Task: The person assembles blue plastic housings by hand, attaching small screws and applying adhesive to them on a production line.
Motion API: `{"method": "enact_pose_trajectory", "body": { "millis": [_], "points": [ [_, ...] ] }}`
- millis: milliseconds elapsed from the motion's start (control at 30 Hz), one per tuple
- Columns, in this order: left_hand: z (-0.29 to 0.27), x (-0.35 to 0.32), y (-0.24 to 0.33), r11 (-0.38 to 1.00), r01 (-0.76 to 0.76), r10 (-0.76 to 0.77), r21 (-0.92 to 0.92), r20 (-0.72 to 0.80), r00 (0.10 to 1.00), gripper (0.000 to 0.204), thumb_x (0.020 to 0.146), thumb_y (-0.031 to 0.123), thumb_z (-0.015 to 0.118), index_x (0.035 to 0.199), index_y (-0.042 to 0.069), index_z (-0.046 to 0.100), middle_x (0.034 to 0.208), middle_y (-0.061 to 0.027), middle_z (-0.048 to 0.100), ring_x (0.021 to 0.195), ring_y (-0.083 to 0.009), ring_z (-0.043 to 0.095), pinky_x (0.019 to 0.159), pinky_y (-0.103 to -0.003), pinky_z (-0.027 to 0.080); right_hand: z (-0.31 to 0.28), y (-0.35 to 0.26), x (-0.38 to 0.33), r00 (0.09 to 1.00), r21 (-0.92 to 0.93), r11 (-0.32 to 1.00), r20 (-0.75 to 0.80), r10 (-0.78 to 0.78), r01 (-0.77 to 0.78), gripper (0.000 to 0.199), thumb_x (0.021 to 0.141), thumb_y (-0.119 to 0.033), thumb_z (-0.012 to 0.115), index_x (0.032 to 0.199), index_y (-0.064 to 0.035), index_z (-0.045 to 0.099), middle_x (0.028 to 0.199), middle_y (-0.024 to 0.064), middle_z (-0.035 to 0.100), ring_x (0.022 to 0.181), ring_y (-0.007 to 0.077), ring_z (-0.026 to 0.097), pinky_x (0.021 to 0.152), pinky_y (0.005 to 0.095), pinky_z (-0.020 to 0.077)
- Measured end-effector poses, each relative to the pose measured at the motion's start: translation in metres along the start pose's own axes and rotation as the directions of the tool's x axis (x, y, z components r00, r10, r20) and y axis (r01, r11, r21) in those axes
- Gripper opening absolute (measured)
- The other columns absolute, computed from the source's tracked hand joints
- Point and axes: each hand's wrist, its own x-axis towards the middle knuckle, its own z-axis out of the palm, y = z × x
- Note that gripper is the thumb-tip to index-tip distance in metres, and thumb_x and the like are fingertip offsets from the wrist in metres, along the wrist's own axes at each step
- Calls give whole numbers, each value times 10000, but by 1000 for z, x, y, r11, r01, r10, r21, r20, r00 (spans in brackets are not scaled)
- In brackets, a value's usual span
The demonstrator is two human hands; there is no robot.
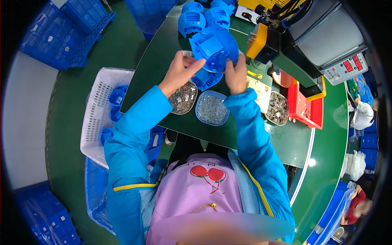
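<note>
Between my two hands a round blue plastic housing point(209, 45) is held up over the green table, its hollow, ribbed inside showing. My left hand point(179, 70) grips its left edge with thumb and fingers. On the right edge my right hand point(237, 73) is closed, thumb toward me. Partly hidden beneath lies another blue plastic part point(207, 79). Closer to me stand a blue bowl of small silvery screws point(212, 109) and, left of it, a bowl of mixed small metal parts point(183, 98). Several more blue housings point(192, 22) are grouped at the table's far end.
A machine with a yellow-and-black head point(261, 41) and a red digital display box point(347, 69) occupies the right. Near it are a red bin point(304, 106) and a bowl of small parts point(277, 108). Left of the table stands a white basket point(98, 94) with blue parts. Other people sit far right.
</note>
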Motion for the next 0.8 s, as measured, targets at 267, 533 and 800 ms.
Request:
{"method": "enact_pose_trajectory", "body": {
  "millis": [267, 533, 800],
  "points": [
    [-36, 39, -102, 779, -175, -32, 603, 317, 948, 316, 890, 229, 721, 1139, 38, 684, 980, -97, 718, 896, -245, 687, 789, -432, 557, -15, 18, 25, 980, -381, 908, 158, -125, 177, 361, 921, -169, 572, 1248, -23, 534, 1044, 300, 643, 989, 490, 611, 823, 544, 486],
    [-17, 82, -91, 856, 462, -413, -232, 232, 881, 652, 1005, 415, 544, 1445, -32, 362, 1398, -272, 471, 1248, -334, 544, 1036, -412, 471, -9, 46, 40, 929, -642, 705, 363, -65, 301, 467, 877, -241, 636, 1282, -41, 514, 1033, 247, 655, 969, 445, 637, 846, 519, 520],
    [-19, 30, -43, 805, 556, -434, -208, 433, 790, 767, 946, 541, 596, 1397, -34, 362, 1388, -281, 440, 1245, -369, 524, 1042, -476, 448, 14, 11, 45, 940, -832, 551, 234, 249, 61, 554, 895, -524, 574, 1061, 5, 564, 1042, 297, 670, 955, 443, 678, 803, 547, 537]
  ]
}}
